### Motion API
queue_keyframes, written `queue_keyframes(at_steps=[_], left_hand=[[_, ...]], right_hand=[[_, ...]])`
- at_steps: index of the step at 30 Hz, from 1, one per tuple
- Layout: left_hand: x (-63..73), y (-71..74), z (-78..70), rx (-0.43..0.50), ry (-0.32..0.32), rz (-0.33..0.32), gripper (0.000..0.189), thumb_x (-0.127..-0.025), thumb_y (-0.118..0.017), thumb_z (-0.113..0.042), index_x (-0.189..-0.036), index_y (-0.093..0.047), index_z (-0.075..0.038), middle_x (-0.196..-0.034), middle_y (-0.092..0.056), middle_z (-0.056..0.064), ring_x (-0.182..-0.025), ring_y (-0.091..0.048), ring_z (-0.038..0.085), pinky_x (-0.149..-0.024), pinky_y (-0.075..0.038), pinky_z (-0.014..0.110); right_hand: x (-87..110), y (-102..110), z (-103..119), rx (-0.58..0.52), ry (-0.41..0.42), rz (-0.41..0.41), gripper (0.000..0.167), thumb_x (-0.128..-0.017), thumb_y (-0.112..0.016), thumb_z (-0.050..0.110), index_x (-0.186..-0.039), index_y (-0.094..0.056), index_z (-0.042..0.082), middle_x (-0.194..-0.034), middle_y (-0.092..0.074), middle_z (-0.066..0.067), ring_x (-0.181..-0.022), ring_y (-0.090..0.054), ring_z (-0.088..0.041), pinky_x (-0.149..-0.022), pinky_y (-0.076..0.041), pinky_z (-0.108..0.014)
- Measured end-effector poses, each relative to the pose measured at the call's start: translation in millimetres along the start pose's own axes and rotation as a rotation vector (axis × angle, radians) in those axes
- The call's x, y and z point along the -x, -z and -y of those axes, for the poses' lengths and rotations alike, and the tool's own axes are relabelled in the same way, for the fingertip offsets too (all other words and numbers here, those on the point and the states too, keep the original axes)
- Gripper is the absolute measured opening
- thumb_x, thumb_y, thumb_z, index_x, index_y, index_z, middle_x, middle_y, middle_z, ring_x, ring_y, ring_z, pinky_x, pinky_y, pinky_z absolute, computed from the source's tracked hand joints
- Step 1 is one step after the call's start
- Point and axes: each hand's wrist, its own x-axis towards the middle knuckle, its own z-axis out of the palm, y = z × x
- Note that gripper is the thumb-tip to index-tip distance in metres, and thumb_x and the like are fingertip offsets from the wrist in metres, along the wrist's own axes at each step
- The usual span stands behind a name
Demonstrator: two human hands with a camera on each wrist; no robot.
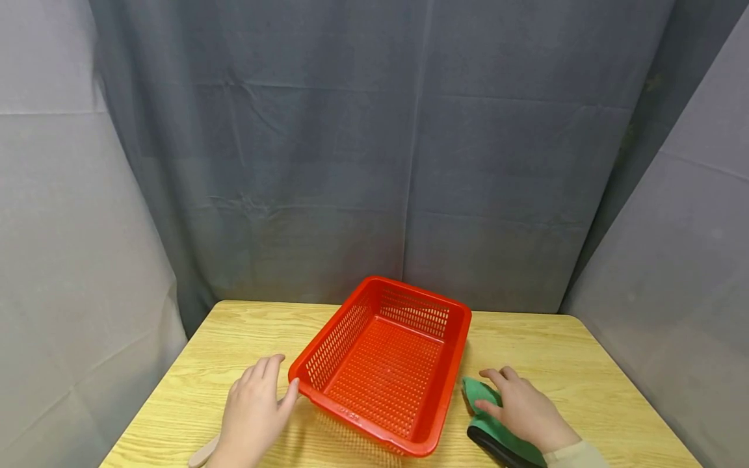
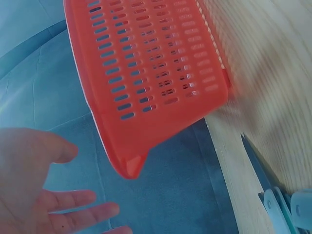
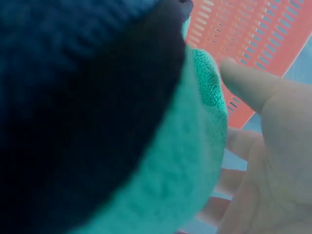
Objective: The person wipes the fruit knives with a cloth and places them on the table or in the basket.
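Apart: left hand [image 1: 253, 411], basket rim [image 1: 352, 415]

A pale yellow wood-grain table [image 1: 526, 344], rounded at its far corners, carries everything. Taking its far edge as 12 o'clock, a red basket [image 1: 389, 377] stands mid-table, open side up, its long sides pointing towards 1. At the basket's 4 o'clock lies a green cloth item [image 1: 515, 444] with a black band. At its 8 o'clock a pale handle [image 1: 203, 452] shows, partly hidden, possibly part of the dark-bladed tool [image 2: 276, 207] at 5 o'clock in the left wrist view.
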Motion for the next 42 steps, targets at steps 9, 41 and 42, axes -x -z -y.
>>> queue_keyframes(at_steps=[9, 41, 42], left_hand=[[1.9, 1.6, 1.8, -0.001, 0.003, -0.003, 0.042, -0.088, -0.080, -0.026, -0.120, -0.066, -0.003, -0.110, -0.072, 0.014, -0.098, -0.069, 0.036, -0.080, -0.055, 0.056], [2.8, -0.4, 8.4, -0.020, 0.032, 0.031, 0.043, -0.087, -0.080, -0.027, -0.119, -0.067, -0.002, -0.100, -0.071, 0.011, -0.092, -0.069, 0.034, -0.078, -0.055, 0.056], [2.9, -0.6, 8.6, -0.021, 0.035, 0.032, 0.043, -0.087, -0.080, -0.027, -0.119, -0.067, -0.002, -0.101, -0.071, 0.012, -0.093, -0.069, 0.035, -0.078, -0.055, 0.056]], right_hand=[[2.2, -8.2, -0.3, -0.032, 0.017, 0.046, 0.059, -0.081, -0.087, 0.029, -0.132, -0.061, 0.015, -0.109, -0.062, -0.008, -0.088, -0.064, -0.020, -0.077, -0.056, -0.045], [0.7, -28.9, -9.0, 0.014, 0.091, -0.063, 0.049, -0.079, -0.086, 0.002, -0.119, -0.067, 0.022, -0.096, -0.061, 0.002, -0.079, -0.060, -0.013, -0.072, -0.055, -0.037], [0.6, -29.2, -9.4, 0.015, 0.096, -0.067, 0.048, -0.079, -0.085, 0.002, -0.118, -0.067, 0.023, -0.096, -0.062, 0.003, -0.079, -0.060, -0.012, -0.072, -0.055, -0.037]])
